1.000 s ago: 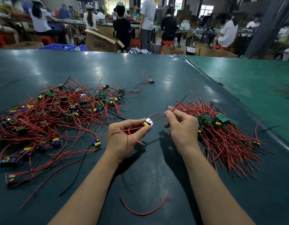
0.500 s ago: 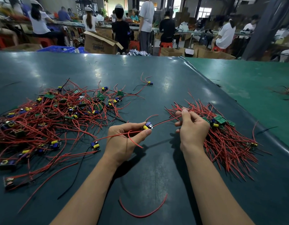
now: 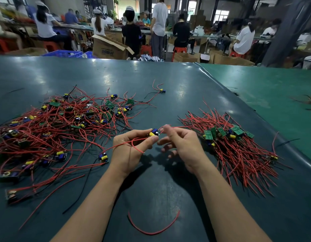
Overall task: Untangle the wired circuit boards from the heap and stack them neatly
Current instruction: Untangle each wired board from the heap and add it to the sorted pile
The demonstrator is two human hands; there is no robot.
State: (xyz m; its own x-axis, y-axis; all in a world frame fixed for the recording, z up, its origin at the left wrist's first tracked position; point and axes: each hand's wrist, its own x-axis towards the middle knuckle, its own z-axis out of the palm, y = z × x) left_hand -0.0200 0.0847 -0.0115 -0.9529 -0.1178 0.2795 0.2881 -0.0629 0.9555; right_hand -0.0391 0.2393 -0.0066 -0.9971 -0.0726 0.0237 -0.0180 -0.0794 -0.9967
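Here, you sit at a wide dark teal tabletop (image 3: 151, 81), which meets a lighter green mat (image 3: 277, 88) along its right edge. Toward the tabletop's left edge sprawls the large tangled heap of red-wired circuit boards (image 3: 51, 130), green boards and blue-and-yellow parts scattered through loose red and black leads. Toward the right edge lies the tidier stack of sorted boards (image 3: 233, 145), its green boards bunched at the far end and its red wires fanned together toward the near right corner. Between the two, your left hand (image 3: 128, 151) pinches a small circuit board with a blue-and-yellow component (image 3: 154, 133) between thumb and fingertips, held above the tabletop; one red lead loops across the back of that hand. Your right hand (image 3: 182, 147) is just beside it, thumb and forefinger closed on the thin red wire (image 3: 170, 127) running from the board toward the stack, the other fingers loosely curled. A stray curved red wire offcut (image 3: 151, 231) lies near the front edge, between your forearms. One lone small board with red and black leads (image 3: 162, 91) sits apart toward the far edge.
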